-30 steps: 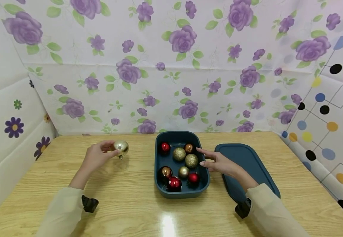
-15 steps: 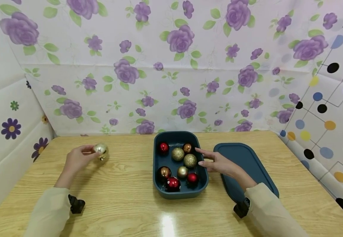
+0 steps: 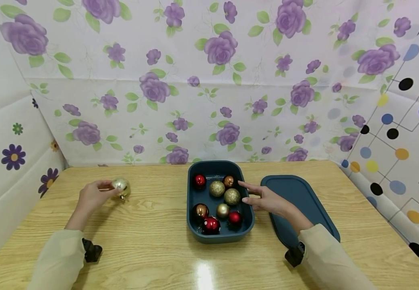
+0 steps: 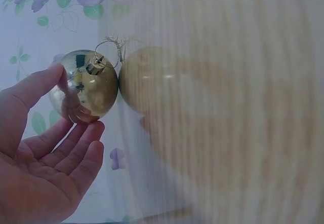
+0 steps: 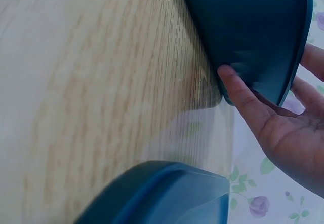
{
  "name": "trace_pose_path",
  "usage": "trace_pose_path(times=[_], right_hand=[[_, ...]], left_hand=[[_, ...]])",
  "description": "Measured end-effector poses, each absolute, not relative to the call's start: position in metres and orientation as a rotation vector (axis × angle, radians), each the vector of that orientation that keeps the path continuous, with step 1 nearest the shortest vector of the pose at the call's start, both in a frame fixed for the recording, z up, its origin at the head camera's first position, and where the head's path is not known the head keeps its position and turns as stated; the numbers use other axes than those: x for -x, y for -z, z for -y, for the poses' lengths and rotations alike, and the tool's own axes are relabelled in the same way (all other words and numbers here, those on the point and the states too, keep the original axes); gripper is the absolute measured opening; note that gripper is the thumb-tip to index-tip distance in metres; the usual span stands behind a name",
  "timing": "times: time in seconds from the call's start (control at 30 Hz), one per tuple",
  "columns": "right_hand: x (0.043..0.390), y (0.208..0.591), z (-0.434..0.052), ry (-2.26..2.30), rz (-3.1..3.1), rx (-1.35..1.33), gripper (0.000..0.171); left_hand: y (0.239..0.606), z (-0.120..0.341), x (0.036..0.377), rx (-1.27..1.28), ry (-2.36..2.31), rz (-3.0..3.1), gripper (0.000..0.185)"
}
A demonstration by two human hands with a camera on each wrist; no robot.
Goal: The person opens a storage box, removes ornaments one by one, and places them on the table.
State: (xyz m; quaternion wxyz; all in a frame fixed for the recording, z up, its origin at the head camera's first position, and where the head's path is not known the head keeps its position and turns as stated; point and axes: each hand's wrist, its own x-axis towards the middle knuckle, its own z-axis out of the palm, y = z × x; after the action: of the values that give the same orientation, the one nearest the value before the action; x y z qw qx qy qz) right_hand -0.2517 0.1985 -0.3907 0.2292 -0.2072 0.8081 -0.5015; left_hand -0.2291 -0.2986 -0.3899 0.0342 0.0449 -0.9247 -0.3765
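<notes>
My left hand (image 3: pixel 94 197) pinches a shiny pale-gold Christmas ball (image 4: pixel 91 89) between thumb and fingertips at the left of the table. In the left wrist view the ball meets its own reflection in the tabletop, its cap and thin gold hanging loop turned up. Across the table, my right hand (image 3: pixel 267 199) rests with extended fingers against the right side of a dark blue box (image 3: pixel 216 239); the right wrist view has one fingertip (image 5: pixel 226 73) on its outer wall. Inside lie several Christmas balls: glittery gold (image 3: pixel 217 189), shiny red (image 3: pixel 211 224), copper (image 3: pixel 229 181) and matte gold (image 3: pixel 222 210).
Right of the box, a matching dark blue lid (image 3: pixel 292 189) lies flat, partly under my right forearm. The wooden table (image 3: pixel 147 249) ends at a flowered cloth (image 3: pixel 195 121) behind, with patterned cloths at both sides.
My left hand has carried the gold ball leftward, away from the box, and then lowered it slightly. The right hand stays at the box's side.
</notes>
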Motion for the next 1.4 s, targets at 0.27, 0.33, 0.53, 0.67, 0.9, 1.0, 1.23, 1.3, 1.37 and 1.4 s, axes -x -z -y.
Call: trace_pose_path(times=[0.27, 0.33, 0.53, 0.67, 0.9, 1.0, 1.23, 1.3, 1.37, 1.4], right_hand=[[0.251, 0.391, -0.199, 1.378, -2.227, 0.562, 0.066], [0.251, 0.39, -0.199, 1.381, -2.224, 0.558, 0.066], [0.251, 0.39, -0.199, 1.388, -2.219, 0.555, 0.067], [0.251, 0.39, -0.199, 1.391, -2.216, 0.551, 0.066], [0.251, 0.39, -0.198, 1.393, -2.216, 0.556, 0.066], [0.251, 0.39, -0.198, 1.398, -2.21, 0.555, 0.066], [0.251, 0.391, -0.198, 1.399, -2.212, 0.557, 0.065], [0.251, 0.391, -0.198, 1.397, -2.213, 0.557, 0.065], [0.25, 0.391, -0.198, 1.399, -2.211, 0.555, 0.065], [0.25, 0.391, -0.198, 1.4, -2.211, 0.554, 0.065]], left_hand=[[0.387, 0.297, 0.228, -0.15, 1.171, 2.876, 0.074], [0.384, 0.297, 0.227, -0.154, 1.155, 2.891, 0.078], [0.371, 0.291, 0.223, -0.097, 1.04, 2.87, 0.081], [0.361, 0.282, 0.22, -0.05, 1.019, 2.792, 0.077], [0.351, 0.249, 0.214, 0.067, 1.149, 2.675, 0.07], [0.352, 0.23, 0.214, 0.142, 1.203, 2.654, 0.066], [0.351, 0.186, 0.209, 0.311, 1.315, 2.592, 0.055], [0.352, 0.176, 0.209, 0.351, 1.346, 2.577, 0.053], [0.353, 0.167, 0.208, 0.387, 1.377, 2.566, 0.051], [0.353, 0.162, 0.208, 0.404, 1.389, 2.568, 0.051]])
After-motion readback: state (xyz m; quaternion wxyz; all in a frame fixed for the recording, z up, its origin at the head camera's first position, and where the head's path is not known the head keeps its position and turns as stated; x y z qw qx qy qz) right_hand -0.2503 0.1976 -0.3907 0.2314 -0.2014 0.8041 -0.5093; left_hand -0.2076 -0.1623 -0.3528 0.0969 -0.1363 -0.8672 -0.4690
